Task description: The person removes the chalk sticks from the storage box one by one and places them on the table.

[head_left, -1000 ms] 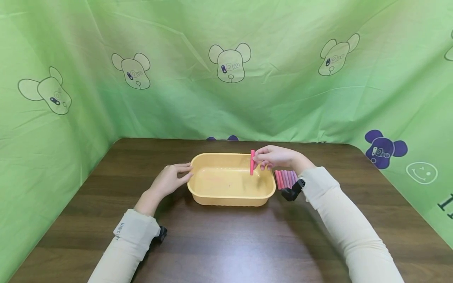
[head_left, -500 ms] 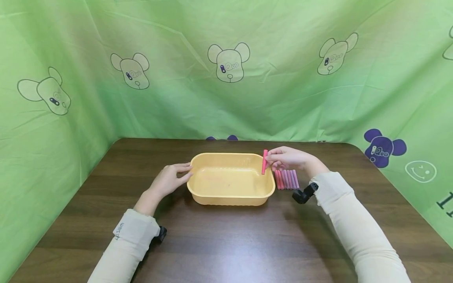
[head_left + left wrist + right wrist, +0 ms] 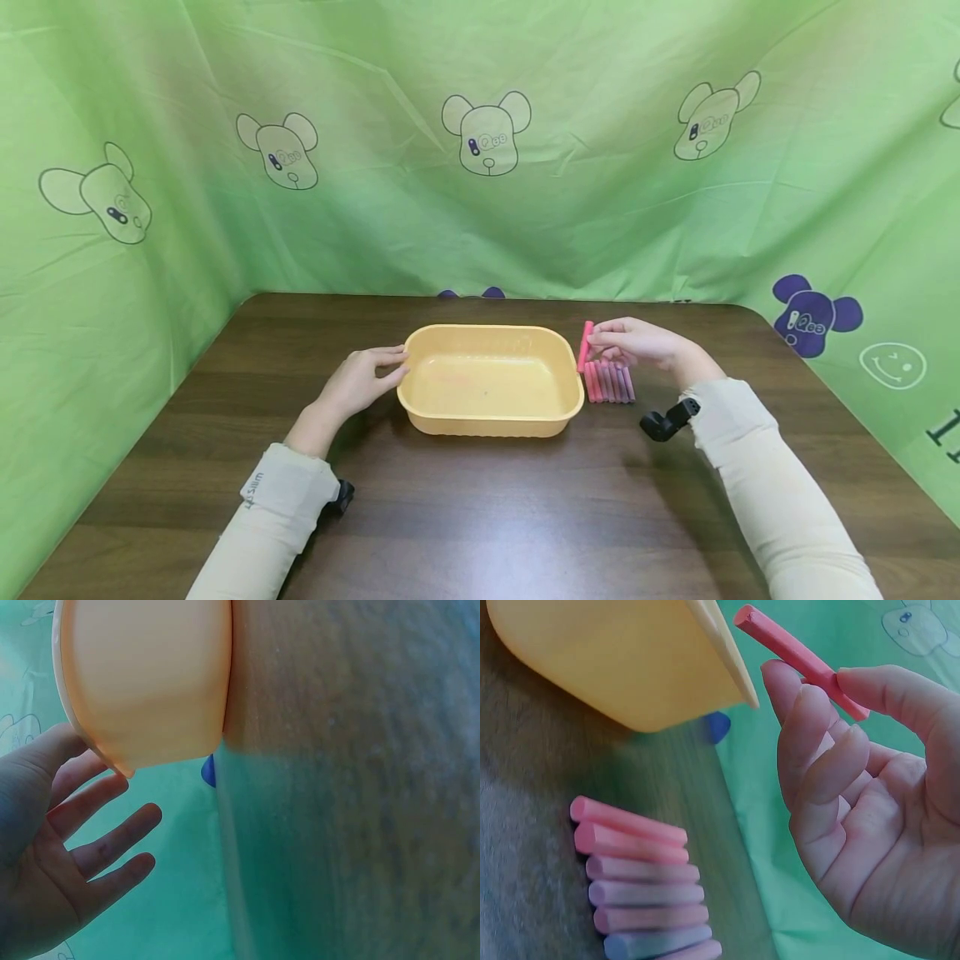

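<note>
A pink stick of chalk [image 3: 802,660] is pinched between the thumb and fingertips of my right hand [image 3: 637,343]. In the head view it stands nearly upright at the right rim of a yellow plastic basin [image 3: 491,425]. Just below that hand, a row of several pink and purple chalk sticks [image 3: 609,382] lies side by side on the table. My left hand [image 3: 356,383] touches the basin's left rim with its fingertips. The left wrist view shows its thumb and first fingers at the rim, the other fingers [image 3: 124,840] loosely extended.
A brown wooden table [image 3: 480,517] carries the basin and the chalk row. Green cloth [image 3: 360,233] printed with bear heads hangs behind and along both sides. A black wrist camera [image 3: 670,419] sits at the right cuff, another [image 3: 343,497] at the left.
My right hand has moved rightward with the pink chalk, from over the basin to beyond its right rim, above the row. The left hand and the basin have stayed put.
</note>
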Motion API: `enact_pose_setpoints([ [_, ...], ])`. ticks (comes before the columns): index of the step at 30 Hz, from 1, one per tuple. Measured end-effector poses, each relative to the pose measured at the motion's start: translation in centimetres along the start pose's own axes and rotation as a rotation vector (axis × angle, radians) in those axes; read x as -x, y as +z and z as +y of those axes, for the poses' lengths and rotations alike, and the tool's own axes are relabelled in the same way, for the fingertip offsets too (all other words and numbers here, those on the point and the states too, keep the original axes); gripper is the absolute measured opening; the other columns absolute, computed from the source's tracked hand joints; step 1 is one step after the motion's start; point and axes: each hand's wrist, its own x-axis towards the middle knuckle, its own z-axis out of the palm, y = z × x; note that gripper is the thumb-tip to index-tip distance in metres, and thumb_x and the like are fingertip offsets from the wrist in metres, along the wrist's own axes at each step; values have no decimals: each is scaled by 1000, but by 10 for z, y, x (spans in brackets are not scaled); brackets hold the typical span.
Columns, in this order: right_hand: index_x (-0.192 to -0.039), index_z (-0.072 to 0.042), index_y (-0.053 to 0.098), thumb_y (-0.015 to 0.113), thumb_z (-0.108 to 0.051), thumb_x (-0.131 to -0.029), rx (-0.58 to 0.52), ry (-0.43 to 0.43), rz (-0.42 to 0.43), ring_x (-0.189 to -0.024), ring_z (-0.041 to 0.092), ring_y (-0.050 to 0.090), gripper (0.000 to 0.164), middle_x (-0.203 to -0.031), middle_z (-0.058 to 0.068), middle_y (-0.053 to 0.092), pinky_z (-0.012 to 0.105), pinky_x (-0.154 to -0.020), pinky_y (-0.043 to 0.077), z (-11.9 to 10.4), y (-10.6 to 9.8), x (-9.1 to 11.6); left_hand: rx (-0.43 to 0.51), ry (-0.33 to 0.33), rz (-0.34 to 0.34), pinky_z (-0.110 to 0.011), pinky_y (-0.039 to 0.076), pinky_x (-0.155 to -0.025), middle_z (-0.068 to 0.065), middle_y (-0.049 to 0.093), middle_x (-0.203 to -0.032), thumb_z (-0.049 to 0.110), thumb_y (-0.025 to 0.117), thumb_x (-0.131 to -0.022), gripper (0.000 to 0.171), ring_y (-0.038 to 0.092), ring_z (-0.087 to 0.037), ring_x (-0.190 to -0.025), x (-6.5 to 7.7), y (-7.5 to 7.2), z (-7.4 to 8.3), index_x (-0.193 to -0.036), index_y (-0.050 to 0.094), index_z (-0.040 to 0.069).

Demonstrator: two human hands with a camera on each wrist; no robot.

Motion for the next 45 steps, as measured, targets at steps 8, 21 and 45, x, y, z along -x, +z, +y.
enact_pose_setpoints([
  [8, -95, -16, 58, 42, -19, -99, -39, -6, -16, -70, 1, 59, 17, -81, -10, 66, 16, -62, 48, 12, -6, 11, 15, 24, 21, -46, 44, -102, -11, 59, -129, 26, 60, -90, 36, 53, -31, -123, 2, -1, 3, -120, 64, 6],
  [21, -94, -16, 58, 42, -21, -100, -61, 4, 17, -67, 0, 58, 18, -78, -9, 65, 15, -57, 47, 37, -16, 27, 23, -12, -4, -46, 41, -105, -10, 58, -131, 25, 60, -90, 37, 51, -29, -126, 1, -2, 2, -122, 62, 7],
  [45, -100, -12, 55, 40, -23, -100, 22, 161, 116, -70, 1, 58, 19, -84, -12, 66, 18, -61, 47, 71, -39, 49, 42, -10, -3, -47, 41, -104, -10, 58, -131, 24, 61, -90, 37, 51, -30, -126, 1, -2, 3, -122, 63, 5],
])
